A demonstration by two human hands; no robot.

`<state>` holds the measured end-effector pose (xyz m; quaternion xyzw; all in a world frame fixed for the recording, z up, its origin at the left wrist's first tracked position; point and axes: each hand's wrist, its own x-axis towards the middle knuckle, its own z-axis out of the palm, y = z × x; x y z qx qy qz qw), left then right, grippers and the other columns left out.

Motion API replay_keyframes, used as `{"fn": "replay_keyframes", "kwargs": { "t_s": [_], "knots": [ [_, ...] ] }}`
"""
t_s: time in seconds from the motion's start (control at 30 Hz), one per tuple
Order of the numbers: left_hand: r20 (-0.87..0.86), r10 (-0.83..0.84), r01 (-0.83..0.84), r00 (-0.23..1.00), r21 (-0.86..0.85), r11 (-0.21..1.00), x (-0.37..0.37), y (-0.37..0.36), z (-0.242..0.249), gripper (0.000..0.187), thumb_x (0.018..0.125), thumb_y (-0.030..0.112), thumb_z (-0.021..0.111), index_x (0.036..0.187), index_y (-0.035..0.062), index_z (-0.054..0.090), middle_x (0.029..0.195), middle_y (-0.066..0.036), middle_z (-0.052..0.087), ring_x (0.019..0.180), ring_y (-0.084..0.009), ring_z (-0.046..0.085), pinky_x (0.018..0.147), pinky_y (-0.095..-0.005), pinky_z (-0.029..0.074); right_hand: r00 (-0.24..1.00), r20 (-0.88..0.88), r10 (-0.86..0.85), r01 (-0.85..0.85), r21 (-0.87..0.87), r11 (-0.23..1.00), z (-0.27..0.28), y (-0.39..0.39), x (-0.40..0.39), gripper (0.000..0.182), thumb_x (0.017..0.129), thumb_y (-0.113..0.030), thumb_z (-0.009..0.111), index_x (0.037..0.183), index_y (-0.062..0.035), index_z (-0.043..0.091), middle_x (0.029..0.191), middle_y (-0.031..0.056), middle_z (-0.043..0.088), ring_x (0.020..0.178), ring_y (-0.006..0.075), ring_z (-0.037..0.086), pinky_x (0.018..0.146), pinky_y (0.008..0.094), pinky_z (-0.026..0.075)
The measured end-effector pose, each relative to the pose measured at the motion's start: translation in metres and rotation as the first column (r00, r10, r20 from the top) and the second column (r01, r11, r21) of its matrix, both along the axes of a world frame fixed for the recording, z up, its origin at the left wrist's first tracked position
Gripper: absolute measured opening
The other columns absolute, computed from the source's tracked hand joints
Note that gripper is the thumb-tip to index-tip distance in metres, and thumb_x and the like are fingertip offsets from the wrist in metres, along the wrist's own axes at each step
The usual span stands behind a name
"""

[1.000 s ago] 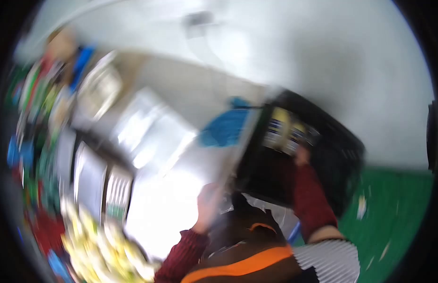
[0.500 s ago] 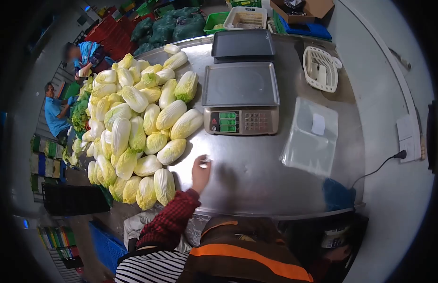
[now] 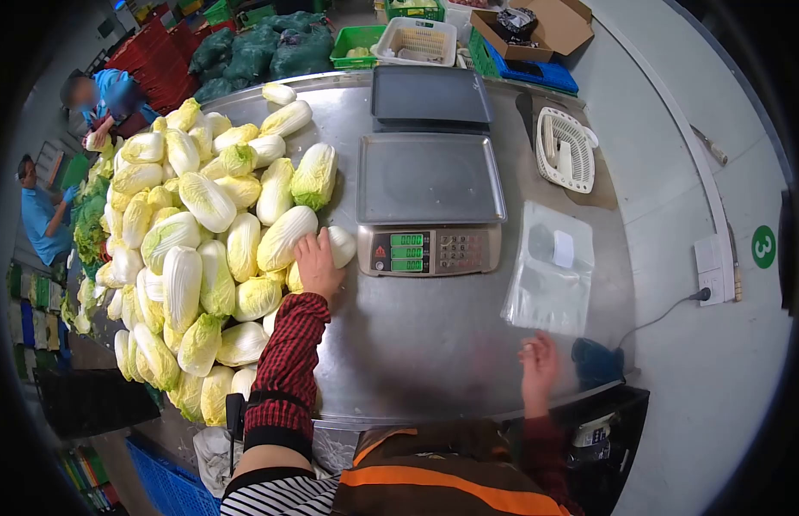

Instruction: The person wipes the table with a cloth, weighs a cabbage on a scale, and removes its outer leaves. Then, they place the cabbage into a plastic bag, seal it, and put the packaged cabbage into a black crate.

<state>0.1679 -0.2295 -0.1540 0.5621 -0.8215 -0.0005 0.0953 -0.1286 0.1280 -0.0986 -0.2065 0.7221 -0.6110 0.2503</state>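
Observation:
My left hand (image 3: 319,268) reaches over a napa cabbage (image 3: 341,247) at the right edge of a large heap, its fingers laid across and around it. Just left of that hand lies another napa cabbage (image 3: 286,238), pale yellow and white. My right hand (image 3: 539,368) is above the front right of the metal table, fingers loosely bent and apart, with nothing seen in it. Beyond it lies a stack of clear plastic bags (image 3: 546,288) with a white label. A weighing scale (image 3: 430,185) with green digits stands between the hands, farther back.
A second scale (image 3: 430,93) stands behind the first. At the right is a white plastic basket (image 3: 565,163). A blue bag (image 3: 597,361) hangs by the table's front corner. Two people work beyond the heap, one in a blue shirt (image 3: 45,219).
My left hand has moved up from the bare tabletop onto the napa cabbage. My right hand has risen from below the table edge toward the plastic bags. The view has shifted right.

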Motion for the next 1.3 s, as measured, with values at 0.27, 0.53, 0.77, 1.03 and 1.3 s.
{"fn": "replay_keyframes", "kwargs": {
  "t_s": [0.27, 0.53, 0.77, 1.03, 1.3],
  "knots": [
    [-0.858, 0.088, 0.072, 0.506, 0.144, 0.987, 0.026, 0.017, 0.053, 0.080, 0.068, 0.016, 0.081, 0.137, 0.0019, 0.042, 0.125, -0.016, 0.052, 0.118, -0.0329, 0.049, 0.105, -0.0465, 0.037, 0.981, 0.194, 0.006, -0.039, 0.165, 0.986, -0.032, 0.025, 0.011, 0.028, 0.095, -0.006, 0.059, 0.122, 0.0001, 0.054, 0.097, 0.0053, 0.067, 0.078, 0.0084, 0.061, 0.068, 0.0214, 0.049],
    [-0.375, 0.813, 0.872, -0.446, 0.025, 0.490, -0.055, -0.013, 0.088, 0.075, 0.086, 0.053, 0.055, 0.139, 0.0013, 0.044, 0.134, -0.027, 0.050, 0.119, -0.0422, 0.054, 0.100, -0.0534, 0.047, 0.954, 0.299, 0.012, -0.077, 0.207, 0.975, -0.033, 0.011, 0.015, 0.020, 0.095, -0.009, 0.061, 0.114, -0.0023, 0.060, 0.094, 0.0046, 0.068, 0.078, 0.0105, 0.062, 0.068, 0.0230, 0.049],
    [-0.798, 0.298, 0.035, 0.524, 0.370, 0.929, -0.163, -0.081, 0.075, 0.081, 0.068, 0.049, 0.081, 0.120, -0.0070, 0.055, 0.110, -0.024, 0.066, 0.102, -0.0352, 0.065, 0.089, -0.0421, 0.051, 0.953, 0.299, 0.051, -0.124, 0.230, 0.965, -0.038, 0.022, 0.017, 0.019, 0.097, -0.008, 0.058, 0.114, -0.0003, 0.060, 0.096, 0.0068, 0.069, 0.082, 0.0105, 0.062, 0.070, 0.0224, 0.049],
    [-0.677, 0.321, 0.008, 0.662, 0.435, 0.901, -0.137, -0.107, 0.051, 0.083, 0.076, 0.055, 0.074, 0.125, -0.0087, 0.055, 0.116, -0.028, 0.064, 0.107, -0.0357, 0.064, 0.092, -0.0398, 0.049, 0.951, 0.310, 0.008, -0.064, 0.173, 0.983, -0.043, 0.026, 0.020, 0.017, 0.097, -0.008, 0.057, 0.112, -0.0012, 0.061, 0.095, 0.0069, 0.069, 0.079, 0.0095, 0.062, 0.069, 0.0216, 0.049],
    [-0.863, 0.473, 0.069, 0.175, 0.490, 0.869, -0.015, -0.058, 0.047, 0.040, 0.092, 0.022, 0.068, 0.123, -0.0010, 0.058, 0.106, -0.005, 0.064, 0.087, -0.0105, 0.059, 0.071, -0.0235, 0.046, 0.943, 0.332, 0.017, -0.104, 0.246, 0.964, -0.039, -0.005, 0.018, 0.018, 0.097, -0.010, 0.056, 0.111, -0.0001, 0.061, 0.094, 0.0061, 0.069, 0.078, 0.0080, 0.061, 0.068, 0.0209, 0.048]
  ]
}}
